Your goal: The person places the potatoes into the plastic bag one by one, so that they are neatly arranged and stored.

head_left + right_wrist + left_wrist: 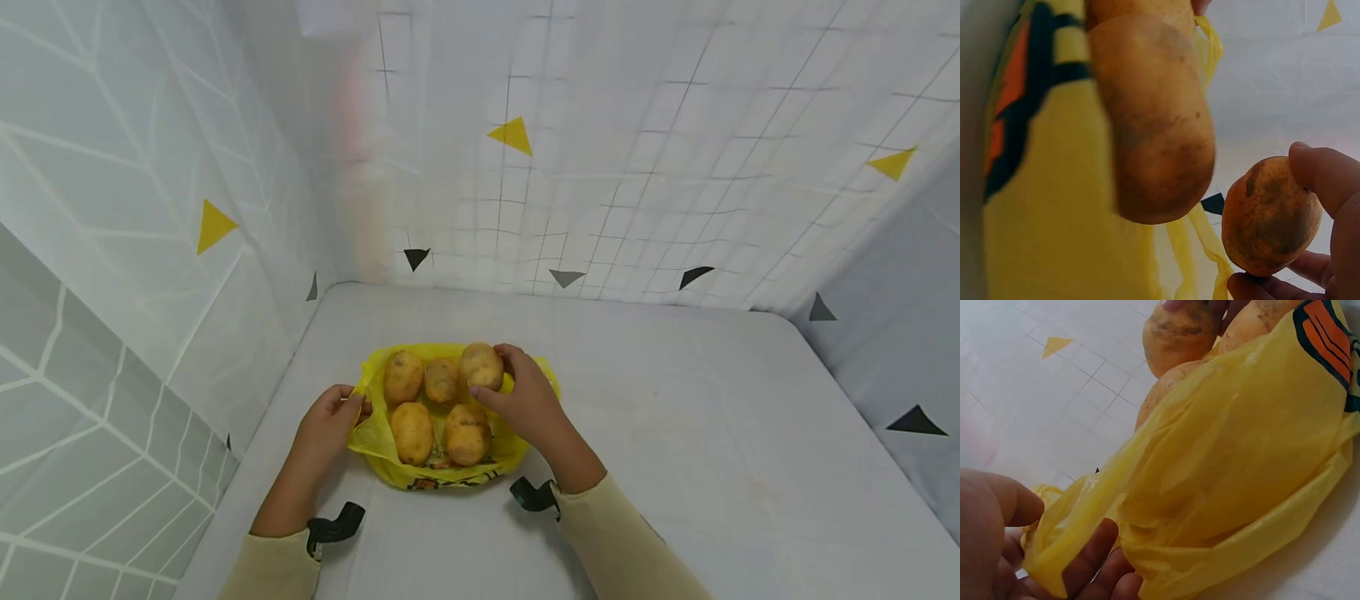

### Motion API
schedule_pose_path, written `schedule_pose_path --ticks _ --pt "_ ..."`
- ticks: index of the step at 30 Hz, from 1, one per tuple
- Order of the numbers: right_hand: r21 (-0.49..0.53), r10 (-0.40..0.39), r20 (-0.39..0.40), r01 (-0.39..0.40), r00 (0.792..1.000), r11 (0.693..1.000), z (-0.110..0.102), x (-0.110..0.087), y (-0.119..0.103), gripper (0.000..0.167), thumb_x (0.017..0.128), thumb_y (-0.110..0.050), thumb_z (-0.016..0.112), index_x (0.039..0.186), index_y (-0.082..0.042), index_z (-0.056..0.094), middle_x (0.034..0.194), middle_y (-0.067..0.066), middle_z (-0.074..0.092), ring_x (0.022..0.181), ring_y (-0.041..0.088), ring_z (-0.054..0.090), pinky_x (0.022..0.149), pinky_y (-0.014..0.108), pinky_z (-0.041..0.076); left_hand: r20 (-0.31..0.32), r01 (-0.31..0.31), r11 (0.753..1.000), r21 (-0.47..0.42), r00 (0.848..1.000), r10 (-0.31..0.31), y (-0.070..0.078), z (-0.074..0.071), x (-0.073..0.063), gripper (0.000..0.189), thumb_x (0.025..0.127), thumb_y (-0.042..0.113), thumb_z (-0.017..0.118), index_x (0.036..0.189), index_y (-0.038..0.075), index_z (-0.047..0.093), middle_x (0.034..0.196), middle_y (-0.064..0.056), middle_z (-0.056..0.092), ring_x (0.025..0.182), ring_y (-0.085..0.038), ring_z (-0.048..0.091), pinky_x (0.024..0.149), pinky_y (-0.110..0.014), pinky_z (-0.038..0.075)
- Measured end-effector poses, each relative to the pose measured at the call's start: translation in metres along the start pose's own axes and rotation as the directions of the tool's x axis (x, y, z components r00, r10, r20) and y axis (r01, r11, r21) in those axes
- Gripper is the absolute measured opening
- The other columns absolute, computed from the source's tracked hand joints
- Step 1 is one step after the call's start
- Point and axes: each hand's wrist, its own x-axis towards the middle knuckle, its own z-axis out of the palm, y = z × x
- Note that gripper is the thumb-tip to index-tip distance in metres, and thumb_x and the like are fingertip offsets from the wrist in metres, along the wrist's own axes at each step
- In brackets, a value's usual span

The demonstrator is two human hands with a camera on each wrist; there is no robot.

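Observation:
A yellow plastic bag (390, 473) lies spread on the white table with several potatoes on it. My left hand (330, 421) pinches the bag's left edge; in the left wrist view the thin plastic (1229, 469) runs between thumb and fingers. At the back right of the group, my right hand (528, 400) grips a potato (482, 367) between thumb and fingers. That potato (1271, 215) shows dark smudges in the right wrist view, apart from a larger potato (1154, 119) beside it. Two potatoes, one at front left (412, 433) and one at front right (468, 435), lie nearest me.
The white table (712, 433) extends far to the right of the bag. White sheeting with grid lines (600, 167) rises behind it, and a patterned sheet (112, 375) stands at the left. Yellow, black and grey triangles mark these sheets. Each wrist wears a dark camera mount (341, 525).

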Motion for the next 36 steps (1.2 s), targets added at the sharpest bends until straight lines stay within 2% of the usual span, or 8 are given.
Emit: schedule_pose_path --ticks 7,20,28,36 --pt "-0.087 0.068 -0.013 -0.069 0.998 0.994 0.005 0.002 0.005 0.083 0.091 -0.046 0.080 0.156 -0.014 0.041 0.153 0.005 0.050 0.144 0.025 0.048 0.118 0.051 0.043 -0.006 0.003 1.000 -0.011 1.000 -0.003 0.003 0.001 -0.002 0.034 0.111 0.040 0.047 0.124 0.012 0.061 0.120 -0.007 0.072 0.119 -0.024 0.066 0.102 -0.039 0.051" --pt "-0.191 0.076 0.006 -0.074 0.997 0.979 0.015 0.008 0.023 0.085 0.093 -0.046 0.079 0.159 -0.013 0.038 0.159 0.010 0.045 0.145 0.029 0.046 0.116 0.052 0.044 -0.006 -0.012 1.000 -0.018 1.000 0.012 0.004 0.001 -0.003 0.032 0.111 0.037 0.047 0.123 0.011 0.061 0.119 -0.007 0.072 0.120 -0.024 0.067 0.105 -0.042 0.049" --pt "-0.177 0.085 0.011 -0.081 0.996 0.981 0.019 0.010 0.027 0.085 0.095 -0.050 0.074 0.161 -0.013 0.036 0.160 0.011 0.044 0.145 0.032 0.046 0.116 0.053 0.043 -0.001 -0.008 1.000 -0.021 1.000 0.008 0.004 0.001 -0.003 0.034 0.111 0.038 0.046 0.125 0.011 0.061 0.123 -0.009 0.071 0.124 -0.026 0.065 0.111 -0.048 0.048" --pt "-0.168 0.092 0.028 -0.086 0.995 0.982 0.020 0.010 0.030 0.085 0.095 -0.051 0.073 0.161 -0.013 0.035 0.162 0.011 0.043 0.145 0.032 0.046 0.116 0.054 0.043 0.002 -0.003 1.000 -0.026 1.000 0.003 0.003 0.002 -0.002 0.034 0.111 0.038 0.046 0.125 0.011 0.061 0.123 -0.009 0.070 0.124 -0.026 0.065 0.112 -0.048 0.047"
